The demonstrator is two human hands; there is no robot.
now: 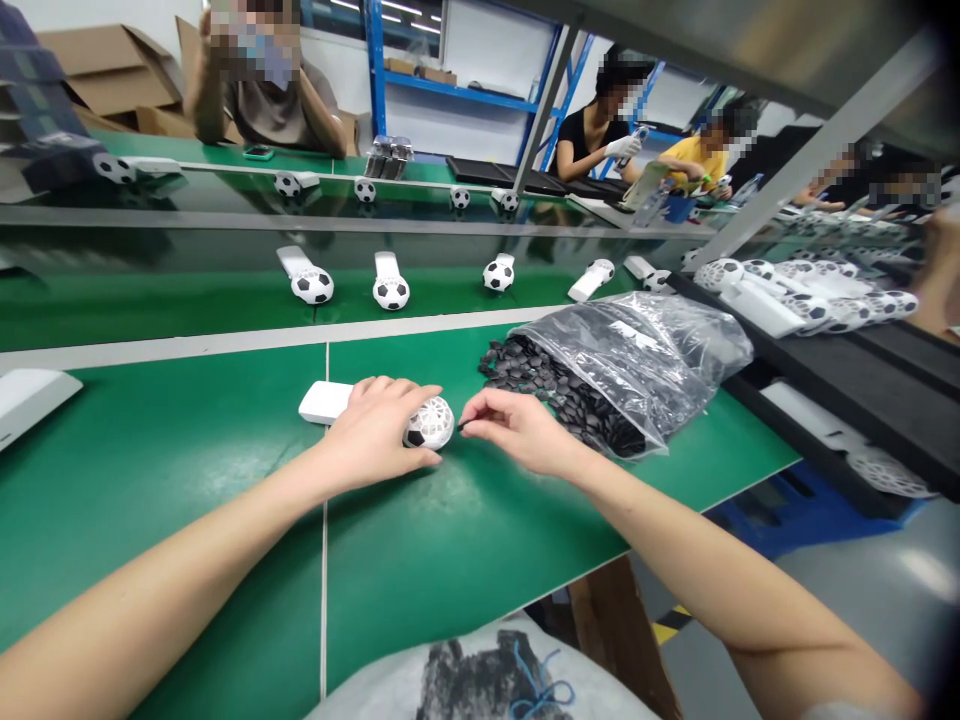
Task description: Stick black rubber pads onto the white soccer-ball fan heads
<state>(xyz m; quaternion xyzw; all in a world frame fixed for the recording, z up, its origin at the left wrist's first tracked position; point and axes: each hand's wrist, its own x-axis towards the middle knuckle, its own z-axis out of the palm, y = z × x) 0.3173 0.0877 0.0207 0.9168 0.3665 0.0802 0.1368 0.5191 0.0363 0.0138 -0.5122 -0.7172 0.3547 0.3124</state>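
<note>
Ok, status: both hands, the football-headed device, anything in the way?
Left hand gripping white football-headed device. Right hand pinching small black piece, just apart from the device. Open plastic bag beyond right hand, not between piece and device.

Far left, cartons [105,75]; behind the far bench [307,168], a blue rack [465,91]; on that bench, a phone [258,153]; on the floor [892,590], striped tape [670,625].

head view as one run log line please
left hand: holds white ball-headed unit | right hand: pinches black piece | clear bag: black pieces at its mouth
</note>
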